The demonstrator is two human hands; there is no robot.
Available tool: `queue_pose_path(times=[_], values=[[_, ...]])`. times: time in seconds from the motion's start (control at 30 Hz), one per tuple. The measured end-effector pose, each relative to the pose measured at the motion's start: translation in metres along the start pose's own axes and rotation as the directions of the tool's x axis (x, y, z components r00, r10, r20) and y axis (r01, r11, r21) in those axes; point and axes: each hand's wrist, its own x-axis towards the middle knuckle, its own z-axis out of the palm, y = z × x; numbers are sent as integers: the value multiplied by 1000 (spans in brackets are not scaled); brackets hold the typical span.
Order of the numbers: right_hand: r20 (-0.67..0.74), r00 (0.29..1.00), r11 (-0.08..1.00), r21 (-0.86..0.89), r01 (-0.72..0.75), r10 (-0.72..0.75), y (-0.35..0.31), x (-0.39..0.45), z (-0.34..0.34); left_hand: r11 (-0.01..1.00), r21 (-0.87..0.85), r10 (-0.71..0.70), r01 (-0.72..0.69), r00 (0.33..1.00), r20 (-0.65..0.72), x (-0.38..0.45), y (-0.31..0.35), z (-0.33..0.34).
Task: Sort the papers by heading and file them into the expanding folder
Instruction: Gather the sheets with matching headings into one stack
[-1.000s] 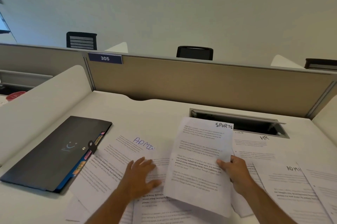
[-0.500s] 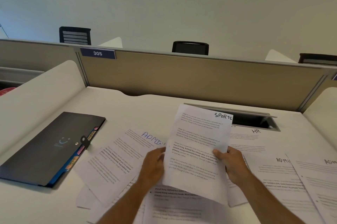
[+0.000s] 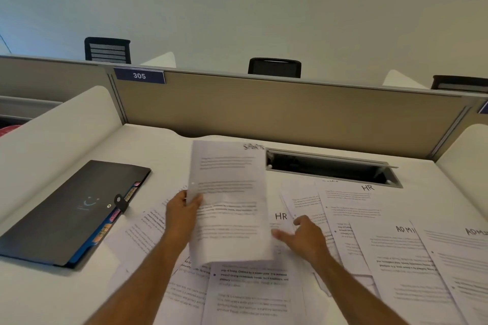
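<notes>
A sheet marked SPORTS point(image 3: 229, 201) is held up over the desk point(image 3: 163, 150).

The sheet is pinched at its left edge by the left hand point(image 3: 183, 212). The right hand point(image 3: 303, 238) is spread loose over a paper marked HR point(image 3: 281, 217). More papers marked HR point(image 3: 367, 187) and ADMI point(image 3: 404, 229) are laid to the right. The dark folder point(image 3: 71, 208) is shut, far left. A sign reading 305 point(image 3: 139, 76) is fixed on the divider.

Lifted sheet point(image 3: 229, 203) motion-blurred, heading scarcely legible, hiding the papers behind it beside the expanding folder point(image 3: 66, 213); body text everywhere too small to read; rightmost ADMIN sheet point(image 3: 464, 266) cut by frame edge.
</notes>
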Motion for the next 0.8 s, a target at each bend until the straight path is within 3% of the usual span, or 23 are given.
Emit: queue_pose_path(times=[0.1, 0.2, 0.37, 0.53, 0.6, 0.7, 0.8], values=[[71, 997, 970, -241, 5, 13, 0, -7, 13, 995, -102, -18, -1, 983, -184, 15, 3, -24], [53, 999, 951, -309, 5, 12, -4, -10, 24, 975, -221, -69, 6, 958, -278, 23, 4, -42], [56, 997, 971, -237, -46, 61, -10, -7, 27, 973, -233, -80, 11, 953, -291, 23, -1, -54], [5, 996, 893, -443, 86, -93, -6, -14, 35, 977, -211, -83, 21, 953, -291, 22, -7, -56], [-12, 992, 919, -377, 111, -125, -6, -17, 41, 977, -212, -83, 19, 952, -294, 21, -7, -57], [-39, 993, 988, -110, 107, -112, -8, -18, 47, 978, -206, -78, 17, 954, -290, 22, -7, -60], [-95, 992, 995, 35, 90, -87, -15, -11, 38, 976, -219, -74, 13, 960, -271, 23, -5, -65]])
